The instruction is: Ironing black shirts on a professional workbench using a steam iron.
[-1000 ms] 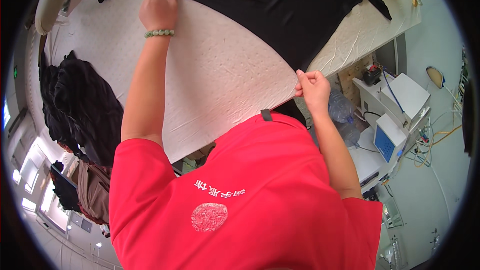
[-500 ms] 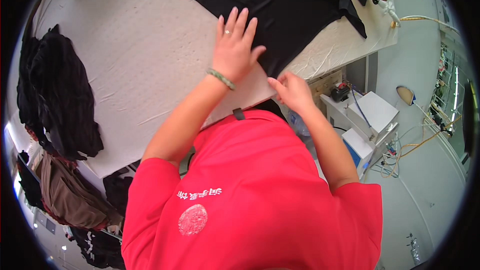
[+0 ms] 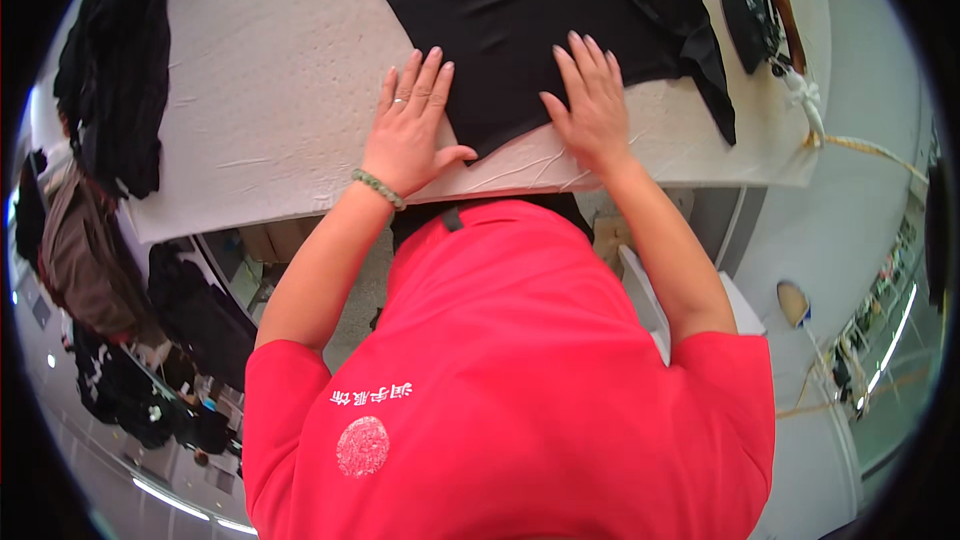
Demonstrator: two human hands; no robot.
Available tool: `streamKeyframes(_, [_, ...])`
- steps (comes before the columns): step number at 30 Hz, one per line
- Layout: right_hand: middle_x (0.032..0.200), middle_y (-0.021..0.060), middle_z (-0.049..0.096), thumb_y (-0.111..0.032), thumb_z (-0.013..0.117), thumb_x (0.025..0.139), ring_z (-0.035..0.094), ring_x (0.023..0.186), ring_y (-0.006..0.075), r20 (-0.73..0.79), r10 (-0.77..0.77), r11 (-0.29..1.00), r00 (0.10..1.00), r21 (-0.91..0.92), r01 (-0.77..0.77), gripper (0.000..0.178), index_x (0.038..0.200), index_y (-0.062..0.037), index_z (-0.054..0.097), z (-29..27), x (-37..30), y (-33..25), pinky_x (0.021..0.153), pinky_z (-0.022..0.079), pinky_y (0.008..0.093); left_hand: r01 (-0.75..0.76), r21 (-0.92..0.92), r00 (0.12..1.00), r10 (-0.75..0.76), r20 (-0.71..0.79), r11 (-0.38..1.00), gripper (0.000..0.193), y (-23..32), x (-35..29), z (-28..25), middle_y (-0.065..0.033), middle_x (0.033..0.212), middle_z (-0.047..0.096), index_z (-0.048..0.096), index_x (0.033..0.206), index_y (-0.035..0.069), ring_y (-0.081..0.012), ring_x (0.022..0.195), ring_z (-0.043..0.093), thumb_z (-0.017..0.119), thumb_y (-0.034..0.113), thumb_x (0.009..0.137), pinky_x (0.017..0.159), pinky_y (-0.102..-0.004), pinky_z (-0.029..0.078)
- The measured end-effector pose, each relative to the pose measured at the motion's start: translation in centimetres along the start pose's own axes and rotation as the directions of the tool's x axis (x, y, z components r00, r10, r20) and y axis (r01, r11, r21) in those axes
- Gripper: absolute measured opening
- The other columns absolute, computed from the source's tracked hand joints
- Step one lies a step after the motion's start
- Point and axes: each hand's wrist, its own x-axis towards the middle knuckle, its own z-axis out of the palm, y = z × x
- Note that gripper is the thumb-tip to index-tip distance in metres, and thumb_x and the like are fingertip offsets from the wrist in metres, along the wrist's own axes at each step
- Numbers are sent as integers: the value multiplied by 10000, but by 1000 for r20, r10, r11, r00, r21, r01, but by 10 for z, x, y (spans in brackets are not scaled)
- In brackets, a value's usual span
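A black garment [image 3: 520,60] lies spread on the pale padded table [image 3: 270,90], its pointed corner toward me. My left hand [image 3: 408,130] rests flat at the cloth's left edge, fingers stretched, the thumb close to the corner. On the right side of that corner lies my right hand [image 3: 592,105], palm down with its fingers on the black cloth and its thumb out to the side. Neither hand grips anything. The garment's far part runs out of the picture at the top.
An iron [image 3: 748,20] with a brown handle lies on its side at the table's right end, a cord [image 3: 870,148] leading off from it. Bunched black clothing [image 3: 115,80] covers the left end. More dark garments [image 3: 95,250] hang below on the left. A white box [image 3: 735,305] stands under the right side.
My right hand has come up from the table's front edge and now lies flat on the cloth. The left hand has shifted left and nearer. My view has turned.
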Motion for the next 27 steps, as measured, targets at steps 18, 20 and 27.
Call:
streamKeyframes(18, [1115, 82, 632, -39, 680, 745, 617, 1115, 258, 423, -505, 852, 752, 102, 514, 285, 1028, -67, 653, -51, 23, 92, 961, 492, 395, 123, 231, 987, -143, 75, 965, 1222, 22, 0, -5, -94, 1688, 202, 267, 1598, 77, -293, 1553, 200, 836, 583, 642, 1255, -475, 222])
streamKeyframes(20, [1144, 98, 640, -36, 687, 743, 611, 1137, 279, 293, -585, 811, 756, 224, 540, 308, 1048, -58, 656, -67, 21, 98, 991, 484, 411, 141, 253, 982, -166, 84, 957, 1198, 26, -2, -4, -92, 1686, 210, 272, 1597, 80, -296, 1551, 205, 828, 580, 661, 1252, -474, 231])
streamKeyframes(27, [1406, 210, 558, -210, 691, 912, 528, 1293, 398, -185, -38, 897, 982, -439, -48, 582, 1424, -8, 501, -144, 60, 293, 1094, 424, 467, 184, 243, 979, -200, 41, 952, 1142, 32, -15, 0, -82, 1686, 211, 270, 1600, 98, -289, 1553, 196, 801, 563, 702, 1252, -465, 237])
